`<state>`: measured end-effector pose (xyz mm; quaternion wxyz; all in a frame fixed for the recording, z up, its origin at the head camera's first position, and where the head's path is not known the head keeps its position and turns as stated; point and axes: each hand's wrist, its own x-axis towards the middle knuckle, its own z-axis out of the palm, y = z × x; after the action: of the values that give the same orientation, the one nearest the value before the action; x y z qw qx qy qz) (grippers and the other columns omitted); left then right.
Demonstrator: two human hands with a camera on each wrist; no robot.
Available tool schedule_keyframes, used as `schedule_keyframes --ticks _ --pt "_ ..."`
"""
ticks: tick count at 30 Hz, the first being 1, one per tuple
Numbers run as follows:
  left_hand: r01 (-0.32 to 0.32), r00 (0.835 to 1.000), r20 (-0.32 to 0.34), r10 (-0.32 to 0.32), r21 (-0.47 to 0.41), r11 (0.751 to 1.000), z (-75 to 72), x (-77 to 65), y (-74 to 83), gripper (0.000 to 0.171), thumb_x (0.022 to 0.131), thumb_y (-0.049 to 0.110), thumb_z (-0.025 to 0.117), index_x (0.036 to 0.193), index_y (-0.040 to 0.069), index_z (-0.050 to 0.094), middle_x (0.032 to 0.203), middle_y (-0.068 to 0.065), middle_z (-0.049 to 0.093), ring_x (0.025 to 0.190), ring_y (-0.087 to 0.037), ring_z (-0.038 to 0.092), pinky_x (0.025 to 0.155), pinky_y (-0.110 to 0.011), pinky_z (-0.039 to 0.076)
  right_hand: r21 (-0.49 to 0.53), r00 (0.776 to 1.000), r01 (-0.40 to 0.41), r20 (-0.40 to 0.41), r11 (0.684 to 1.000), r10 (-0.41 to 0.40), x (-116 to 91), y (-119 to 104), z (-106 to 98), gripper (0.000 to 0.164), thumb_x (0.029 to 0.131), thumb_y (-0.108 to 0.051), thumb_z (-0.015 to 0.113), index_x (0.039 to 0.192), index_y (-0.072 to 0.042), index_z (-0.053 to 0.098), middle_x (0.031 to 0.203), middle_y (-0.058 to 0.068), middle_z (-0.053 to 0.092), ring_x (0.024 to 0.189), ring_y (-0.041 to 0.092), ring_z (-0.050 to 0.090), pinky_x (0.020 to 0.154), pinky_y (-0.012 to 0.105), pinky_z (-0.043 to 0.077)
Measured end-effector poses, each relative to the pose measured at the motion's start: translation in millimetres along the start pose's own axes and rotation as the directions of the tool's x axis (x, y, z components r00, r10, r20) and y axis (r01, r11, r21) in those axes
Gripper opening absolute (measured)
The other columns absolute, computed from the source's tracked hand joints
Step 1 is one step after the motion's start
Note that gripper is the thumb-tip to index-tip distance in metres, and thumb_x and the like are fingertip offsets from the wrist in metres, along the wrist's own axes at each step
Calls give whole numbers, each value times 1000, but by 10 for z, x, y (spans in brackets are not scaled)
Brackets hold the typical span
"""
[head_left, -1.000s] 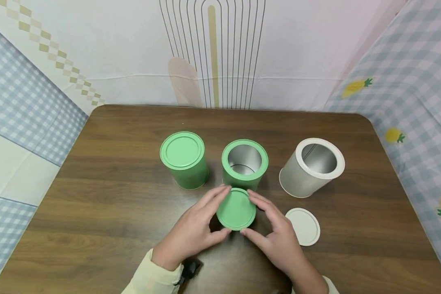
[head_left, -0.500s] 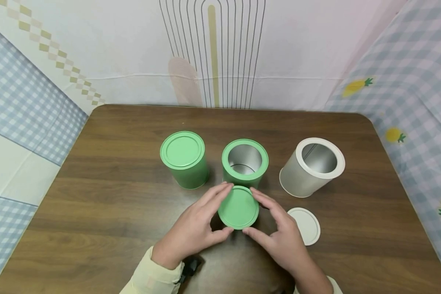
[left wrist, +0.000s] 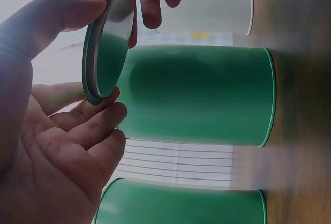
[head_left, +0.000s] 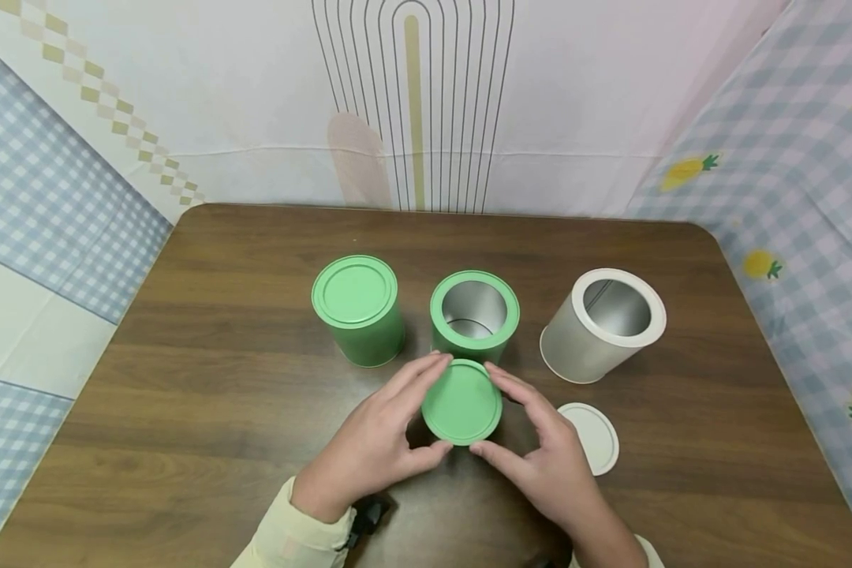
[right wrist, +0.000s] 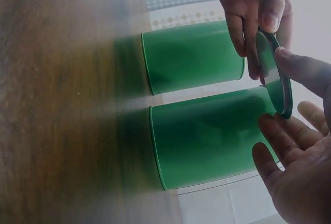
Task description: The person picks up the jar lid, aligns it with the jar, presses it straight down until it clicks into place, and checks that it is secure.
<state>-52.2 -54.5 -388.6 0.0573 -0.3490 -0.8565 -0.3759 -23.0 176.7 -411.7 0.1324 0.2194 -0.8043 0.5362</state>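
Between both hands a round green lid (head_left: 461, 402) is held by its rim, raised above the table in front of an uncovered green can (head_left: 474, 312). My left hand (head_left: 379, 434) grips the lid's left side, thumb at the near edge and fingers at the far edge. On the other side my right hand (head_left: 543, 442) grips it the same way. The left wrist view shows the lid's shiny metal underside (left wrist: 115, 48) facing the can. In the right wrist view, the lid (right wrist: 275, 74) stands near the can's top end.
To the left stands a green can (head_left: 356, 308) with its lid on. A white can (head_left: 599, 323), uncovered, stands at the right, and a white lid (head_left: 591, 438) lies on the brown wooden table (head_left: 184, 394) beside my right hand. A patterned cloth (head_left: 255, 95) hangs behind.
Over the last second the green lid and both hands have shifted slightly to the right, and the lid looks a little larger. The cans and the white lid have stayed in place.
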Motion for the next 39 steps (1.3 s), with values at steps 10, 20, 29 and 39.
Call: schedule_keyframes --ticks 10,20,29,39 --pt "-14 1000 -7 14 0 1000 -14 14 4 91 74 19 87 151 4 40 150 -7 46 134 -21 50 101 -36 51 11 1000 22 -4 1000 -22 15 -28 -16 83 64 2 91 139 -2 55 141 13 58 132 19 54 112 26 38" --pt "4 1000 -8 -4 -17 1000 -30 7 19 92 75 19 87 152 6 40 151 -6 46 135 -20 50 101 -37 51 22 999 47 -3 999 -47 36 -39 -20 83 63 3 91 138 0 55 140 14 59 132 19 54 112 26 38" --pt "-9 1000 -11 9 -5 1000 -43 29 14 90 74 19 87 151 5 41 150 -6 46 134 -19 50 101 -36 51 14 998 69 1 998 -69 69 -50 -36 84 63 2 91 139 1 55 140 15 59 132 20 54 112 27 38" --pt "-31 1000 -4 31 22 999 -90 96 47 89 75 19 86 150 3 42 151 -7 45 137 -19 47 106 -36 47 23 995 101 -9 995 -100 108 -26 -75 85 61 1 92 137 3 55 138 18 60 131 20 55 112 27 38"
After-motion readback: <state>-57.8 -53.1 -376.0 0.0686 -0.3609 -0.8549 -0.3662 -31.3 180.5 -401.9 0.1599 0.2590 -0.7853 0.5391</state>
